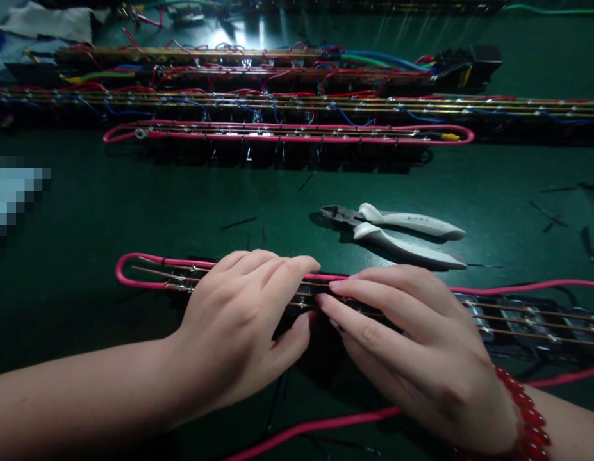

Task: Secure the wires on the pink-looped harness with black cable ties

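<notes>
Left hand [243, 310], right hand [416, 342] on wired strip [532, 320], pliers [373, 235] beyond

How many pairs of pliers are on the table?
1. The white-handled pliers lie on the green table just beyond the right hand, jaws pointing left. Others could be hidden behind the far wired strips.

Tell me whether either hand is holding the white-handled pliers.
No, the white-handled pliers lie on the green table, while the left hand and right hand are at the nearest wired strip.
</notes>
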The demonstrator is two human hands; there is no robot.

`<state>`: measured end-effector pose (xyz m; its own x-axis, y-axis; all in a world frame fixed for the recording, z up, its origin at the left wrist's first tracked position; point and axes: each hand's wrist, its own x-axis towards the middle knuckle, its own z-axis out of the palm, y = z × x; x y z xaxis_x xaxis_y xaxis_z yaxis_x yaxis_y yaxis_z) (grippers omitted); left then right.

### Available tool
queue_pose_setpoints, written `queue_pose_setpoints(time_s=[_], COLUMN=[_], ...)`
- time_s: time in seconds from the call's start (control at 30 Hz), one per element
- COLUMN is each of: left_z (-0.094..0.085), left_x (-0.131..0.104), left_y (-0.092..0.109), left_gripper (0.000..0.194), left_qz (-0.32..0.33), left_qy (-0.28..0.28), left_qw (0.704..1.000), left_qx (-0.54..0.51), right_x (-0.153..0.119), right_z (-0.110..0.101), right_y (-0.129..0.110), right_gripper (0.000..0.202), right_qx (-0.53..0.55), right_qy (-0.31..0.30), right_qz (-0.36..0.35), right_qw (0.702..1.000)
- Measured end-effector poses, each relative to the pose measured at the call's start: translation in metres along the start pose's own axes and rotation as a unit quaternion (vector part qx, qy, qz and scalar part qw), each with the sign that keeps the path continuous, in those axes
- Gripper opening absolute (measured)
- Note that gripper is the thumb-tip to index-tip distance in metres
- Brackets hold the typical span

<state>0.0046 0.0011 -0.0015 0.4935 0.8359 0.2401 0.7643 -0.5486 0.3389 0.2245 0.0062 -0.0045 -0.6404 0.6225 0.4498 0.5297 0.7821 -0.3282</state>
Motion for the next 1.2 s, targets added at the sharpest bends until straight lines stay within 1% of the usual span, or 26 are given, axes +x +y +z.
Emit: queue_pose_setpoints(time_s=[0.13, 0.33, 0.4, 0.47, 0.57, 0.7, 0.83, 1.07, 1.2], left_z=[-0.001, 0.000, -0.001, -0.001, -0.001, -0.001, -0.001, 0.000, -0.001], left_x=[-0.001, -0.002, -0.002, -0.002, -0.001, 0.000, 0.000, 0.000, 0.000], left_y=[-0.002, -0.003, -0.002, -0.002, -0.003, -0.004, -0.005, -0.005, -0.006], left_gripper=[0.038, 0.050, 0.048, 0.041, 0.035, 0.034, 0.035, 0.034, 0.034], left_qz=[-0.008, -0.010, -0.017, -0.015, 0.005, 0.032, 0.045, 0.053, 0.054], left_qy=[-0.011, -0.003, -0.005, -0.009, -0.010, -0.007, -0.010, -0.001, -0.011], left_qw=[0.999, 0.998, 0.997, 0.997, 0.998, 0.999, 0.998, 0.998, 0.997], left_qx=[-0.031, -0.065, -0.071, -0.069, -0.058, -0.043, -0.039, -0.045, -0.047], right_x=[-0.001, -0.002, -0.001, 0.000, 0.004, 0.009, 0.011, 0.012, 0.012], right_z=[0.001, 0.003, 0.005, 0.006, 0.007, 0.006, 0.005, 0.006, 0.005], right_y=[-0.001, 0.000, 0.000, 0.000, -0.001, -0.001, -0.001, 0.000, 0.000], right_gripper=[0.020, 0.025, 0.026, 0.026, 0.021, 0.012, 0.007, 0.007, 0.008], right_qx=[-0.009, -0.004, 0.001, 0.004, 0.009, 0.018, 0.019, 0.020, 0.016], right_qy=[0.008, 0.029, 0.034, 0.035, 0.039, 0.049, 0.049, 0.045, 0.047], right_qz=[0.002, 0.027, 0.032, 0.039, 0.064, 0.101, 0.115, 0.121, 0.121], right_qw=[1.000, 0.999, 0.999, 0.999, 0.997, 0.994, 0.992, 0.991, 0.991])
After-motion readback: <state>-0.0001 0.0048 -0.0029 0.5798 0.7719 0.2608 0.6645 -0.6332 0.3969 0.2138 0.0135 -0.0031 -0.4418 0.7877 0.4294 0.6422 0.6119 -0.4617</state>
